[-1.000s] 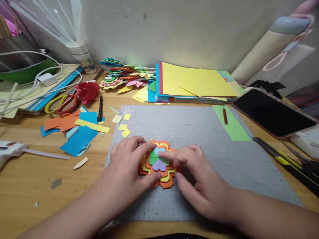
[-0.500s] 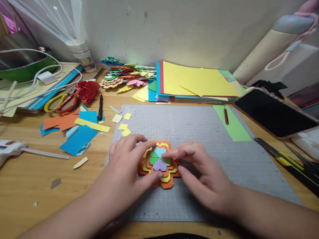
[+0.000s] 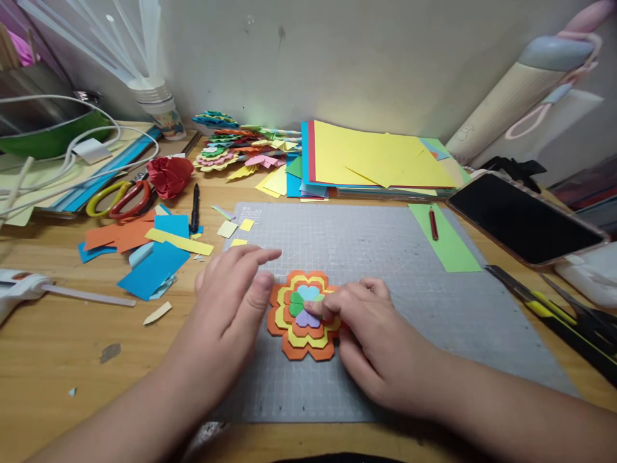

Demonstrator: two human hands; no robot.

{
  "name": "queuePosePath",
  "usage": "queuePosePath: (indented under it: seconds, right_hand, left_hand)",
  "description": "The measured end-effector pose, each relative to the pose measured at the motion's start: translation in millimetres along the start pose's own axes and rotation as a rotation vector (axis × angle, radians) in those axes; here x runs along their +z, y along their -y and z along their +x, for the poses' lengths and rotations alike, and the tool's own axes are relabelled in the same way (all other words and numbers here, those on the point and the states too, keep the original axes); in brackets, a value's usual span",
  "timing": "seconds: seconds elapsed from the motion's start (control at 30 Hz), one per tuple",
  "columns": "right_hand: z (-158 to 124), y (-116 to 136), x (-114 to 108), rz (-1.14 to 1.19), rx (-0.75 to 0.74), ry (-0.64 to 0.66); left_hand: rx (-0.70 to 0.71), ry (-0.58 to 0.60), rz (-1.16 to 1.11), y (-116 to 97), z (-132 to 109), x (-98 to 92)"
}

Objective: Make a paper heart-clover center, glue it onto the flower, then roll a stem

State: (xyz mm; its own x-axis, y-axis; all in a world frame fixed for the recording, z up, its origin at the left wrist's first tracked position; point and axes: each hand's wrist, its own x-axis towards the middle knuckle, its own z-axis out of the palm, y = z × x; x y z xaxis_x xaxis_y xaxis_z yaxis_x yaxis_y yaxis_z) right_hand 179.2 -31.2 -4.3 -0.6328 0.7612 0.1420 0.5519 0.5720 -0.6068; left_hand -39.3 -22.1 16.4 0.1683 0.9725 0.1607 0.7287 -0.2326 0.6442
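Observation:
A layered paper flower (image 3: 308, 352) lies on the grey cutting mat (image 3: 289, 399), with orange and yellow tiers under a small top of blue, green and purple heart-shaped petals. My right hand (image 3: 366, 328) grips its right side, the index fingertip pressing near the centre and the thumb at the right edge. Part of the flower is hidden under those fingers. Just left of the flower, my left hand (image 3: 236, 289) is open, fingers stretched and raised, holding nothing.
Paper scraps (image 3: 154, 273), scissors (image 3: 130, 199), a black pen (image 3: 195, 209) and a glue gun (image 3: 19, 289) lie left. Coloured sheets (image 3: 380, 154) and folded paper flowers (image 3: 216, 145) are at the back. A phone (image 3: 525, 218), green strip (image 3: 453, 251) and box cutter (image 3: 554, 315) are right.
My left hand has let go of the flower and moved left, off its edge. The right hand has shifted left, its fingers curling further over the flower's right side.

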Motion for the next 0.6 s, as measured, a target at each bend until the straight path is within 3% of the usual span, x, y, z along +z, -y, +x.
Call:
queuePosePath:
  seconds: [0.2, 0.5, 0.6]
  right_hand:
    - [-1.5, 3.5, 0.5, -0.095, -0.067, -0.023]
    - [-1.4, 3.0, 4.5, -0.072, -0.040, -0.054]
    - [-2.7, -0.7, 5.2, 0.026, -0.031, -0.141]
  left_hand:
    - [-0.041, -0.067, -0.059, -1.0, 0.2, 0.1]
    - [-0.078, -0.004, -0.041, 5.8, 7.6, 8.9]
    - [-0.025, 0.057, -0.029, 7.1, 7.9, 10.8]
